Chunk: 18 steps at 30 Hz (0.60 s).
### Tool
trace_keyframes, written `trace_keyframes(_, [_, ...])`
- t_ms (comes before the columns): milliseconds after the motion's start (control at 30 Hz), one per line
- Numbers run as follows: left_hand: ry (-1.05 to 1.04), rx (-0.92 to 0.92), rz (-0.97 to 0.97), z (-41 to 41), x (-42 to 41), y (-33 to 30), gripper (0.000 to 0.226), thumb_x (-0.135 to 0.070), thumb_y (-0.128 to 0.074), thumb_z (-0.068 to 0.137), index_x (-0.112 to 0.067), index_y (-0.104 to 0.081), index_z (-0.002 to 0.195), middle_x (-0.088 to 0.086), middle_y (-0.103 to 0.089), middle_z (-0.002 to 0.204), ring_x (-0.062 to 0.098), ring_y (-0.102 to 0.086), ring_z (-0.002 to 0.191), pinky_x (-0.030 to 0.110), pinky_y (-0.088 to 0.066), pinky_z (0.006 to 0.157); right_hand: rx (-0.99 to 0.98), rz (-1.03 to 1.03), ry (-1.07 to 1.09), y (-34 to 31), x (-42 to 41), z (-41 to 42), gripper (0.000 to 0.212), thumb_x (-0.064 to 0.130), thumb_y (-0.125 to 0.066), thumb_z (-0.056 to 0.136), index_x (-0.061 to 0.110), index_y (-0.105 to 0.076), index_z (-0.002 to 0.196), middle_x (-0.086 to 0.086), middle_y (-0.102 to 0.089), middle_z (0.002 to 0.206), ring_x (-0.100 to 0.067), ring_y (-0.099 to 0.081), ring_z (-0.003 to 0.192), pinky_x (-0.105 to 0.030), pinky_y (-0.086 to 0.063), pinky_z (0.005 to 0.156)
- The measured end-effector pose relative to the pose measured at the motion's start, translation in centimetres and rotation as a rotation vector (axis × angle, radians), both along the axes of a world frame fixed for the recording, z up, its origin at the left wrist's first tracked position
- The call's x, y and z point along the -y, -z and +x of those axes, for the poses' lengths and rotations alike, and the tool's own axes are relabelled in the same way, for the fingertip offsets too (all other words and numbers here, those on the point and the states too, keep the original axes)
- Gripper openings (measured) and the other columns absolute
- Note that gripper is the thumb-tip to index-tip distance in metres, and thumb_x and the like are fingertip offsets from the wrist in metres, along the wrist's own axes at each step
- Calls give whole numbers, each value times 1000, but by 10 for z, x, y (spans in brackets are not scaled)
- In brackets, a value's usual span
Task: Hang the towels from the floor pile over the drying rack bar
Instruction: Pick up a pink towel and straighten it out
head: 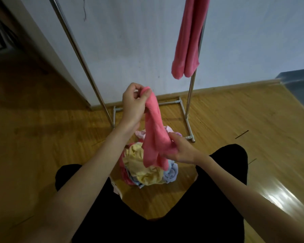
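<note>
A person stands over a wooden floor (235,123), dark trouser legs (223,172) spread either side of a pile of towels (144,171) in yellow, pale blue, pink and lilac; the right hand (181,151) has its fingers curled round the lower part of a pink towel (154,135), gripping it just above the pile; the left hand (133,102) is raised higher, thumb and fingers pinching the towel's top corner, so the cloth hangs stretched between both hands over the heap; bare floor lies open to left and right of the legs; beyond the pile, the drying rack's metal base (186,118) rests on the floor near the skirting, its two upright poles rising at either side; a second pink towel (188,42) hangs doubled beside the right pole, its top out of view; a pale wall (130,41) closes the scene behind.
</note>
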<state>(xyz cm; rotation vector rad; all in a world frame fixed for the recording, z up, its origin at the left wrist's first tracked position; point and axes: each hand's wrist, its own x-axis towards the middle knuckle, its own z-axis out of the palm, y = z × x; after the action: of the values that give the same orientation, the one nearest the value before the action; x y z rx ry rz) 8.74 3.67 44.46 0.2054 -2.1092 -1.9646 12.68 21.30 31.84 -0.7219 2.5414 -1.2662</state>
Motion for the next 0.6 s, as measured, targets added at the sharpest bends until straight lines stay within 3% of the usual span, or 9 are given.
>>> trace_keyframes(67, [-62,31,107,-5,0,-13,18,-9,-62,90,-17,-51,79,7,-61,80,20,-61,75,33,-53,61,-12,-43,58,-6,6,-1,28,24,-72,78,5,-60,94,0,-58,84,-8,-51,70,-20,-38,63])
trace_keyframes(200, [-230,46,202,-22,17,-25,18,-9,-64,87,-17,-51,77,5,-59,80,22,-61,81,44,-55,78,7,-131,194,-28,6,-10,14,10,-55,83,1,-63,89,-10,-67,78,-22,-62,69,-37,-50,62])
trace_keyframes(300, [-303,78,158,-35,32,-22,17,-10,-62,86,-19,-50,78,4,-58,81,23,-61,82,49,-54,83,30,-223,166,-66,3,-13,21,5,-48,78,9,-64,92,3,-65,78,1,-59,70,-18,-48,63])
trace_keyframes(400, [-305,131,116,-44,39,-15,16,-11,-61,85,-20,-50,79,5,-59,83,23,-62,83,48,-55,84,32,-268,116,-109,1,-14,22,-5,-53,88,0,-66,105,-7,-70,93,-5,-63,82,-21,-52,73])
trace_keyframes(500, [-306,166,131,-55,43,-10,13,-8,-62,83,-16,-52,81,9,-62,84,25,-64,83,50,-56,83,45,-311,78,-141,3,-20,20,2,-61,88,9,-68,105,-4,-71,93,-3,-65,83,-22,-53,77])
trace_keyframes(600, [-293,164,98,-63,45,-9,10,-8,-61,84,-11,-53,89,6,-62,80,24,-64,80,48,-55,84,169,-370,82,-158,5,-28,17,11,-65,88,7,-70,103,-12,-72,95,-18,-69,88,-33,-57,80])
